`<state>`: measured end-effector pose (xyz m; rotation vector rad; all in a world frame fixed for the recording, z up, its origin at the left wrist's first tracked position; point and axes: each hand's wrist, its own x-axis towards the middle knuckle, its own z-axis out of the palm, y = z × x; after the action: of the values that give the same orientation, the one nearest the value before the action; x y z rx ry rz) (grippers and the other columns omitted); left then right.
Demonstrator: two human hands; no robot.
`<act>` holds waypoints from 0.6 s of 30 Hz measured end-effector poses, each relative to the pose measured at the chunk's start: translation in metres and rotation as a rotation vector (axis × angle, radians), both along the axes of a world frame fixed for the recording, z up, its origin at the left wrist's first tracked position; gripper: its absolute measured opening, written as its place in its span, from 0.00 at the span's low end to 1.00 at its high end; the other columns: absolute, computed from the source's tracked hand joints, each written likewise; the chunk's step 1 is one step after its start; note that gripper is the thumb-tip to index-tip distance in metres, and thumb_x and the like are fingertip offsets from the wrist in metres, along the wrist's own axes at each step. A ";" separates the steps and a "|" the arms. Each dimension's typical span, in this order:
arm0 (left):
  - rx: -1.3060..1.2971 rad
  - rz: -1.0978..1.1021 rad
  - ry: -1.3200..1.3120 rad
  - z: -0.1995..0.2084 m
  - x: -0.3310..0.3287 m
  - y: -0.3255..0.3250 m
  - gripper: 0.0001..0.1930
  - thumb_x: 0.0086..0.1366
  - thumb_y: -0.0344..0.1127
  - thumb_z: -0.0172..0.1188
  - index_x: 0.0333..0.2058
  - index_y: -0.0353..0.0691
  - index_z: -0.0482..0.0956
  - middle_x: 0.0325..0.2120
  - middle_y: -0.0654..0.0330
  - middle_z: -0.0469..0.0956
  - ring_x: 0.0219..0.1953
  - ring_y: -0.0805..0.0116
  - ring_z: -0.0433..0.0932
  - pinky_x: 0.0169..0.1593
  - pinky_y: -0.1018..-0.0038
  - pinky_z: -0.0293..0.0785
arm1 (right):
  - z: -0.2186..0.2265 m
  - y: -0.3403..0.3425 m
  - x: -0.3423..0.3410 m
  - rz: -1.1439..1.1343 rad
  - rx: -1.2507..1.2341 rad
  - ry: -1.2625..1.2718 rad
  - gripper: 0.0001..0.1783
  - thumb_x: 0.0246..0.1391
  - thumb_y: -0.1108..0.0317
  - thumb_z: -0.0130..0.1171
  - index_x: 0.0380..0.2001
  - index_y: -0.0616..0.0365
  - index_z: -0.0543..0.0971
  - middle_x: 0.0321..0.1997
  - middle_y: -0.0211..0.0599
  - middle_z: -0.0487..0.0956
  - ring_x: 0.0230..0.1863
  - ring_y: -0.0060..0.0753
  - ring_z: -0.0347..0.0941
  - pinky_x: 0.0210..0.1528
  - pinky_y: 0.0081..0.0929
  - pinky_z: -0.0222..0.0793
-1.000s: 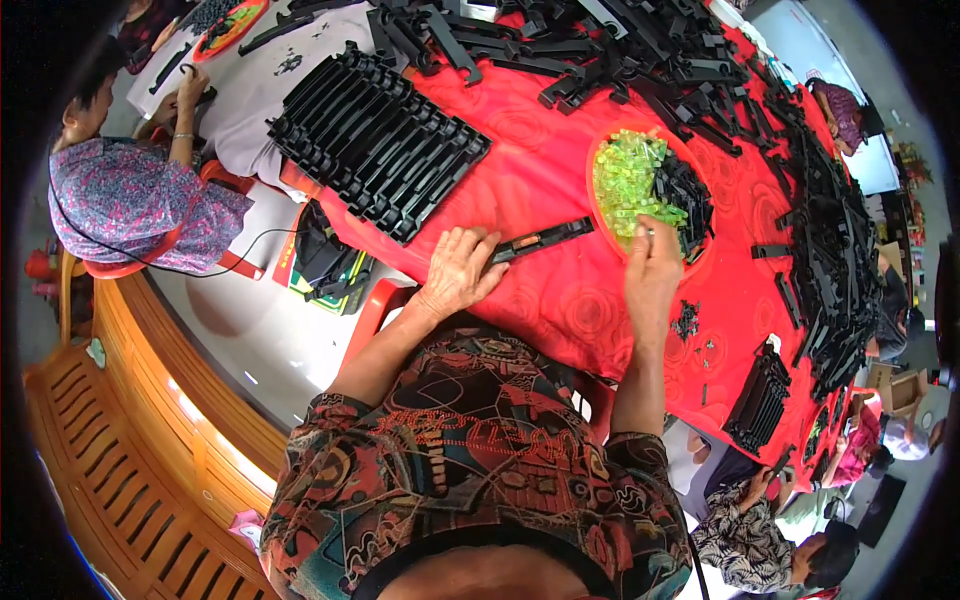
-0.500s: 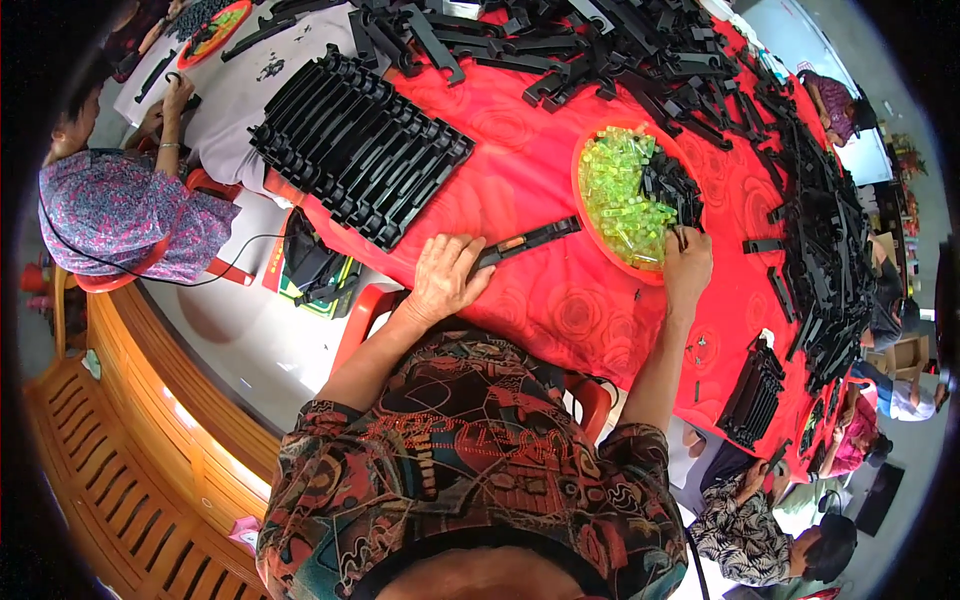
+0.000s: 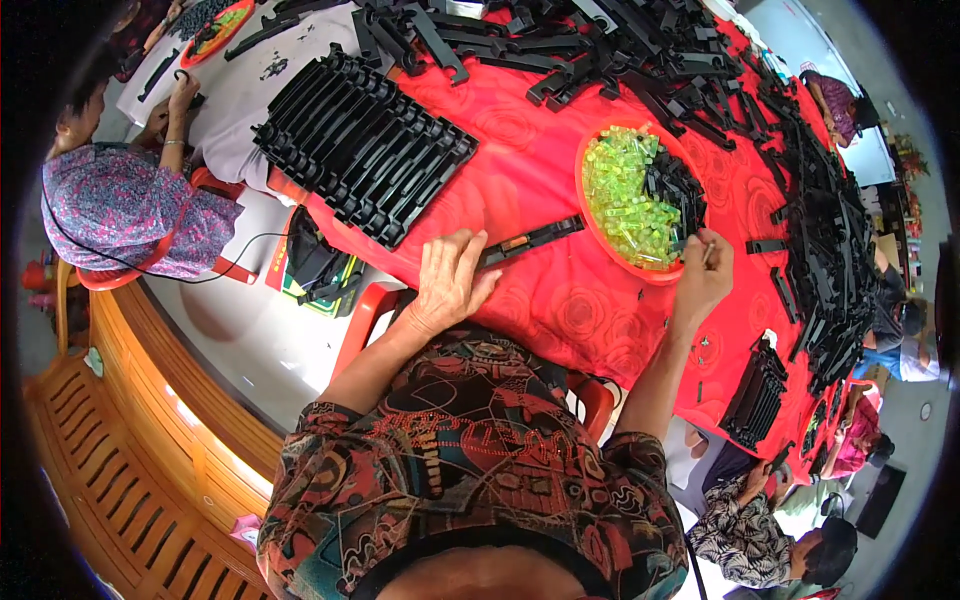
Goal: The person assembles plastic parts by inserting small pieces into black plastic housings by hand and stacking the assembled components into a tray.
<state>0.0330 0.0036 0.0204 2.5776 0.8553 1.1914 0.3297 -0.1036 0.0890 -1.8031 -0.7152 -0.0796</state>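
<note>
My left hand (image 3: 450, 280) rests near the table's front edge. Its thumb and fingers lie either side of the near end of a black plastic spirit level frame (image 3: 532, 240), which slants away to the right. A small orange-brown patch shows in the frame's slot. The far end reaches the rim of an orange-red bowl (image 3: 612, 262). Yellow-green vials (image 3: 625, 195) fill the bowl's left side; small black pieces (image 3: 675, 190) lie on its right. At the bowl's lower right rim, my right hand (image 3: 706, 272) is pinched closed; what its fingertips hold is too small to make out.
Black frames stand in a neat row (image 3: 365, 145) at left. Loose black frames (image 3: 600, 50) heap along the far and right sides; another stack (image 3: 755, 400) lies at right. Small black bits (image 3: 703, 343) dot the red tablecloth (image 3: 570, 310). A person (image 3: 130, 205) sits at left, others at right.
My right hand has drawn back from among the bowl's contents to its lower right rim, fingers still pinched. My left fingers have spread a little; the frame has barely moved.
</note>
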 end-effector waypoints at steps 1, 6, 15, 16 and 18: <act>0.013 -0.020 -0.040 0.006 0.000 -0.004 0.25 0.51 0.39 0.66 0.47 0.35 0.73 0.39 0.51 0.72 0.38 0.54 0.72 0.42 0.64 0.68 | 0.003 0.003 -0.018 0.090 0.074 0.015 0.07 0.52 0.76 0.58 0.36 0.63 0.76 0.29 0.27 0.74 0.28 0.17 0.67 0.30 0.17 0.64; -0.425 -0.269 -0.286 0.034 0.013 -0.023 0.14 0.53 0.33 0.65 0.37 0.33 0.77 0.33 0.52 0.76 0.35 0.56 0.75 0.41 0.66 0.72 | -0.009 0.018 -0.093 0.494 0.103 0.342 0.05 0.52 0.79 0.59 0.32 0.59 0.74 0.26 0.21 0.71 0.26 0.10 0.63 0.29 0.12 0.59; -1.242 -0.296 -0.594 0.025 0.013 -0.025 0.06 0.60 0.28 0.62 0.35 0.33 0.77 0.27 0.67 0.77 0.29 0.83 0.71 0.34 0.82 0.70 | -0.028 0.022 -0.137 0.660 0.126 0.671 0.05 0.54 0.78 0.57 0.33 0.59 0.73 0.25 0.20 0.71 0.25 0.08 0.62 0.27 0.10 0.58; -1.238 -0.317 -0.587 0.025 0.013 -0.026 0.06 0.60 0.29 0.62 0.32 0.33 0.77 0.25 0.68 0.75 0.28 0.84 0.69 0.33 0.83 0.68 | -0.028 0.022 -0.139 0.661 0.147 0.712 0.05 0.54 0.78 0.57 0.33 0.59 0.73 0.25 0.20 0.71 0.25 0.08 0.62 0.26 0.10 0.57; -1.197 -0.307 -0.571 0.022 0.012 -0.028 0.05 0.60 0.29 0.62 0.32 0.33 0.77 0.24 0.69 0.74 0.27 0.84 0.68 0.32 0.83 0.67 | -0.027 0.023 -0.142 0.675 0.150 0.718 0.05 0.54 0.78 0.57 0.34 0.59 0.73 0.26 0.19 0.72 0.25 0.08 0.62 0.26 0.10 0.57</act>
<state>0.0455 -0.0240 0.0422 1.2561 0.6708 0.8262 0.1880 -0.0810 0.0619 -1.2312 -0.7182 0.8921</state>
